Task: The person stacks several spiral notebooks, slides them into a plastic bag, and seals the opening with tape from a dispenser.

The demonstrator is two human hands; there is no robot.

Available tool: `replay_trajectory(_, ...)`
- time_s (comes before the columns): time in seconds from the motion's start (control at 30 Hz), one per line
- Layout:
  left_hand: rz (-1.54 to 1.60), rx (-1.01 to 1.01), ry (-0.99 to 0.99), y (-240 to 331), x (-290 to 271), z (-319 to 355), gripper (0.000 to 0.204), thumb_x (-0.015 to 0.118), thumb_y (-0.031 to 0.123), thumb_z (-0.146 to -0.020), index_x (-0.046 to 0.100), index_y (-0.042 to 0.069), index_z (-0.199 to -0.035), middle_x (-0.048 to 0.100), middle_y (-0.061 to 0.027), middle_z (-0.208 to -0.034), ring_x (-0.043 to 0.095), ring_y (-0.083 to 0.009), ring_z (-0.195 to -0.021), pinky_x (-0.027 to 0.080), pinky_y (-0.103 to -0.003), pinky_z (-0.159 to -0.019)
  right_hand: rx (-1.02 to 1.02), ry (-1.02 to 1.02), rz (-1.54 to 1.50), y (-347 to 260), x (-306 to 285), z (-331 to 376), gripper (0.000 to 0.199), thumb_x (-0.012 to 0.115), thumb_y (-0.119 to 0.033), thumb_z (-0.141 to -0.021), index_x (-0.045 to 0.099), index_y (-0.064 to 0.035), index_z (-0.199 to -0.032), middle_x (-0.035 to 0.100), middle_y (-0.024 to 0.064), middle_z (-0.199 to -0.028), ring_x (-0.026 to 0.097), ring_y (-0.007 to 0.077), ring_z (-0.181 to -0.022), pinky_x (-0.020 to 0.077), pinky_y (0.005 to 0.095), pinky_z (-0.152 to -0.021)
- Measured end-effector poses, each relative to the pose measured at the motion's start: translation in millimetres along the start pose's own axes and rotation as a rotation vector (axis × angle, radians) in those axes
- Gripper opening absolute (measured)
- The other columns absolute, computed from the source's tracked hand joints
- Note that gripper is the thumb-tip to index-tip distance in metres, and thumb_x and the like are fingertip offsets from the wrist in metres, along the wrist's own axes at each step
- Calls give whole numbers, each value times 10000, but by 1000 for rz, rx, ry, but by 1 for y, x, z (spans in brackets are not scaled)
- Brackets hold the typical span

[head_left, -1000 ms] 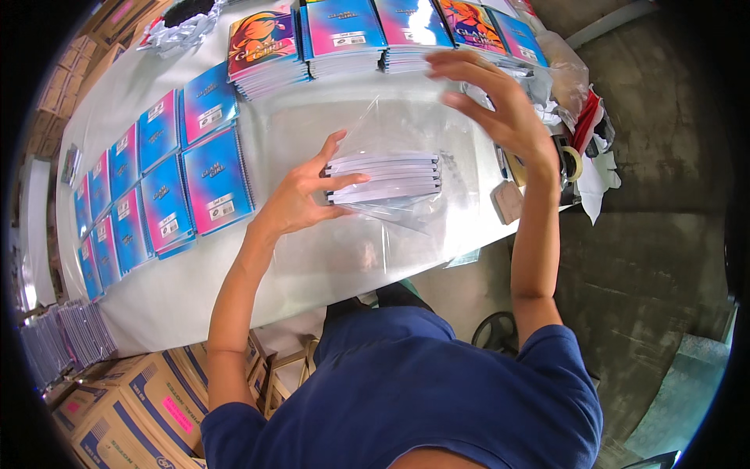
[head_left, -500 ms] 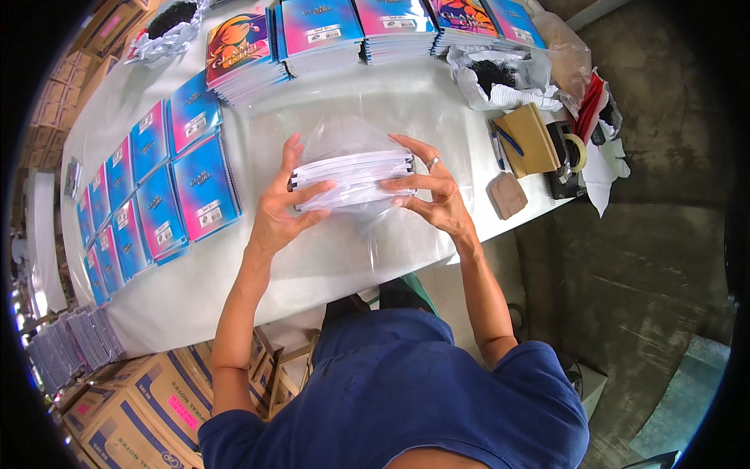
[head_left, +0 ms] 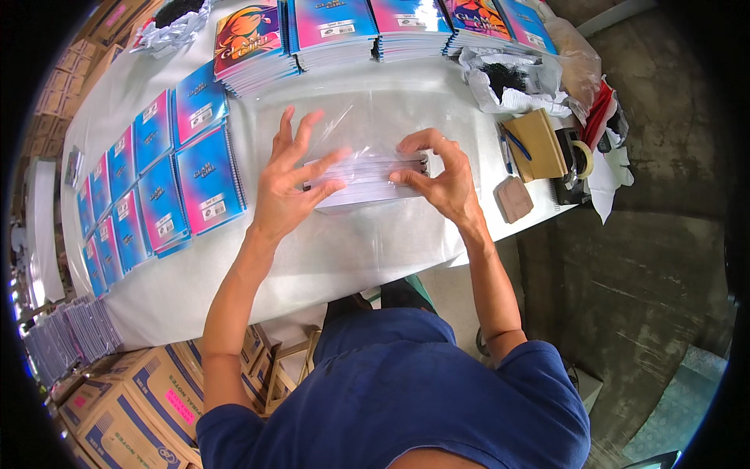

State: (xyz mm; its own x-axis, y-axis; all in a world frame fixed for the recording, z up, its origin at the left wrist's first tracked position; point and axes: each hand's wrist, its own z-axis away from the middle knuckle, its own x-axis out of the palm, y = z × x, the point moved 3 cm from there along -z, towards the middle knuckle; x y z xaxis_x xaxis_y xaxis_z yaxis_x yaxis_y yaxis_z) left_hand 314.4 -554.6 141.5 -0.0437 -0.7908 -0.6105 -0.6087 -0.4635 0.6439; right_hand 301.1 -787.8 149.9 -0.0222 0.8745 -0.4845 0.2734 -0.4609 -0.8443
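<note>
While a stack of notebooks [head_left: 367, 190] is showing its white edges, two hands are working at its ends, apart from each other. The left hand [head_left: 285, 184] is spreading its fingers wide by the stack's left end, with the thumb reaching over the front. The right hand [head_left: 447, 178] is bending its fingers and thumb around the stack's right end, holding on. Clear plastic [head_left: 344, 131] is poking up behind the stack. Blue and pink notebooks [head_left: 209, 178] are lying in two rows to the stack's left. Tall piles [head_left: 332, 35] are standing past its far side. To the stack's right, a brown block [head_left: 514, 199], a tan pad [head_left: 541, 148], a blue pen [head_left: 516, 144] and a roll of tape [head_left: 582, 159] are resting.
</note>
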Motion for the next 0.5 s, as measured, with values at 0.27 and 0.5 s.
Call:
replay_trajectory(0.27, 831, -664, -605, -41, 11, -22, 413, 780, 227, -745, 689, -18, -1064, 602, -141, -1246, 562, -161, -1063, 398, -302, -957, 505, -341, -425, 20, 5, -24, 195, 795, -104, -637, 736, -44, -813, 667, 35, -776, 576, 135, -718, 413, 264, -684)
replay_trajectory(0.5, 749, -547, -861, -42, 9, -31, 378, 727, 200, -803, 666, -40, -1088, 590, -153, -1263, 543, -179, -1142, 401, -266, -950, 416, -229, -459, 10, 10, -18, 224, 707, 30, -619, 748, -24, -832, 673, 36, -849, 587, 149, -804, 444, 279, -747)
